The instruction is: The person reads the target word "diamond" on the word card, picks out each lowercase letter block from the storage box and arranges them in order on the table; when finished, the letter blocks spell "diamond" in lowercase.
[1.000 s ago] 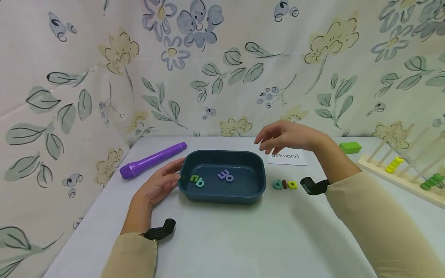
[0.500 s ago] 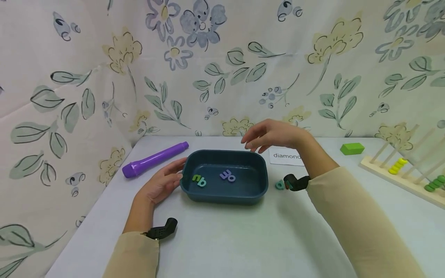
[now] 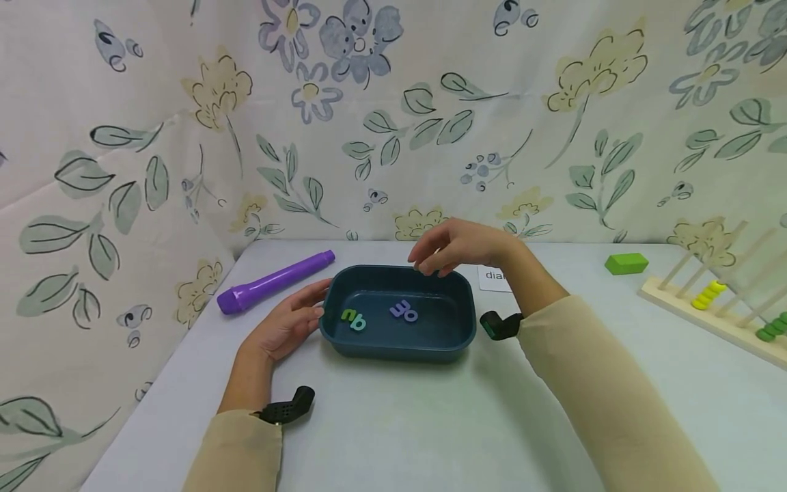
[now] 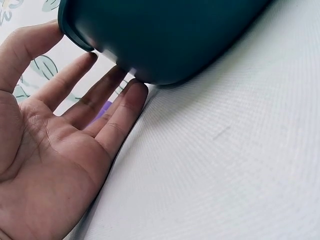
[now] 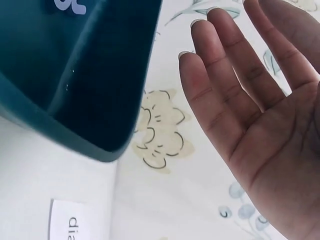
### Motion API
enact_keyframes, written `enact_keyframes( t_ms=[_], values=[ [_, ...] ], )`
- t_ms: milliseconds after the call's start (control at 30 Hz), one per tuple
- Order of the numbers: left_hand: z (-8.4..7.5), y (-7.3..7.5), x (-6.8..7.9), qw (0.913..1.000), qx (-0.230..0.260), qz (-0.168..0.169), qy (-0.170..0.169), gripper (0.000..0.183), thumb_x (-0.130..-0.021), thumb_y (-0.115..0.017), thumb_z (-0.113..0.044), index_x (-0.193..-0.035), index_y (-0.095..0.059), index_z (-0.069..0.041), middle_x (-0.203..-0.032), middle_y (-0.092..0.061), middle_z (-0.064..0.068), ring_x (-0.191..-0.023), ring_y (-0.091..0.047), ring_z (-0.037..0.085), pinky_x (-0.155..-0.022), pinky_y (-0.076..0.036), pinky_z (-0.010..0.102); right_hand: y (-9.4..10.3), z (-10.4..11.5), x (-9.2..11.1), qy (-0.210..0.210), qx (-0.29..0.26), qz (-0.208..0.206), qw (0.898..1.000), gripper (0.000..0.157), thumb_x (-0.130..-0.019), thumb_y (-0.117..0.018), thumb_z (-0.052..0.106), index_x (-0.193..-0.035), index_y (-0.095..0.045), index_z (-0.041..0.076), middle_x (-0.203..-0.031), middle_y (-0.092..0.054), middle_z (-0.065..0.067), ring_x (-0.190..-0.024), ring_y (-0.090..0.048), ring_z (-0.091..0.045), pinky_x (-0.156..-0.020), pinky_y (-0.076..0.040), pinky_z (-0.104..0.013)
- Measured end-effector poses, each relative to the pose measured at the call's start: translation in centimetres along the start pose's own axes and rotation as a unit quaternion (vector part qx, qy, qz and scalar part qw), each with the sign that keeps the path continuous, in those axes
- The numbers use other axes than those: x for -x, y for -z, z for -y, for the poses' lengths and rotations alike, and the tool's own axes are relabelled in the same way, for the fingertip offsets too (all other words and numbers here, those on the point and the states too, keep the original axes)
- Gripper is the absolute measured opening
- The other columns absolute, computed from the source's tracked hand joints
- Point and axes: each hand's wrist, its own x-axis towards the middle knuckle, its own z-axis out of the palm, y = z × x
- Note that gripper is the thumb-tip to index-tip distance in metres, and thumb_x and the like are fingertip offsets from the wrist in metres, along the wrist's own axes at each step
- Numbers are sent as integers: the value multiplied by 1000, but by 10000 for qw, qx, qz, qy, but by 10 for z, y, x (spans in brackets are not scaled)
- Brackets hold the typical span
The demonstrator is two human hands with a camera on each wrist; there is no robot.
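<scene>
Tray point(image 3: 393, 353): one, dark blue, oblong, rounded at the corners, upright on the white table point(image 3: 399, 430). Contents in view: a green letter point(image 3: 349, 314) and a teal letter point(image 3: 359, 323), close together toward the left end; two purple letters point(image 3: 402, 311), near the middle. Left hand point(image 3: 289, 324): at the tray's left end, thumb against the rim, fingers extended and parted, tips at the outer wall. Right hand point(image 3: 458, 244): raised by the far rim toward the right end, fingers relaxed and slightly parted, tips clear of the tray in the right wrist view. Both wrists carried black cameras point(image 3: 287, 408) below beige sleeves point(image 3: 236, 451). Card point(image 3: 494, 279): white, beyond the tray's right end, "dia" legible, remainder hidden behind the right arm. Purple stick point(image 3: 275, 282): aslant, behind the left hand. Green block point(image 3: 626, 264): far right, near a wooden peg rack point(image 3: 707, 320) bearing yellow beads point(image 3: 709, 295) and green beads point(image 3: 772, 328). Backdrop point(image 3: 184, 137): floral cloth.
</scene>
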Motion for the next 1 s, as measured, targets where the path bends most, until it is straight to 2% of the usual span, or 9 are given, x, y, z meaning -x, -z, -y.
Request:
enact_keyframes(
  t_ms=[100,433,567,767,1000],
  values=[
    [1,1,0,10000,-24,-5,-12,66,-100,-60,-7,-161,-35,-11,-169,-27,11,-139,-50,14,-106,-50,22,-5,0,-6,-59,18,55,10000,32,-93,-74,20,-124,-74,12,-123,-73,-8,-109,-70,-26,-92,-60,-40],
    [2,2,0,10000,-24,29,-71,66,-100,-59,-6,-161,-35,-10,-167,-29,12,-136,-52,12,-106,-50,23,-21,-5,-23,-179,120,346,9992,35,-93,-73,17,-127,-72,8,-124,-73,-7,-111,-69,-21,-94,-60,-40],
    [1,1,1,9999,-24,39,-91,66,-100,-59,-5,-161,-34,-9,-168,-28,13,-135,-53,11,-106,-50,22,-26,-8,-30,-273,217,517,9981,37,-93,-73,16,-129,-71,6,-126,-73,-11,-111,-69,-19,-95,-59,-41],
    [0,1,1,9999,-30,47,-95,67,-100,-58,-5,-162,-33,-9,-168,-27,13,-134,-54,11,-105,-51,22,-33,-10,-40,-333,576,811,9945,35,-94,-73,16,-128,-72,7,-127,-73,-13,-107,-69,-17,-93,-59,-41],
    [0,0,0,10000,-34,35,-67,67,-100,-59,-5,-161,-34,-9,-168,-28,13,-134,-54,12,-105,-51,23,-38,-6,-47,-445,973,930,9899,33,-93,-72,11,-126,-73,8,-124,-74,-11,-102,-71,-17,-90,-59,-42]
  ],
)
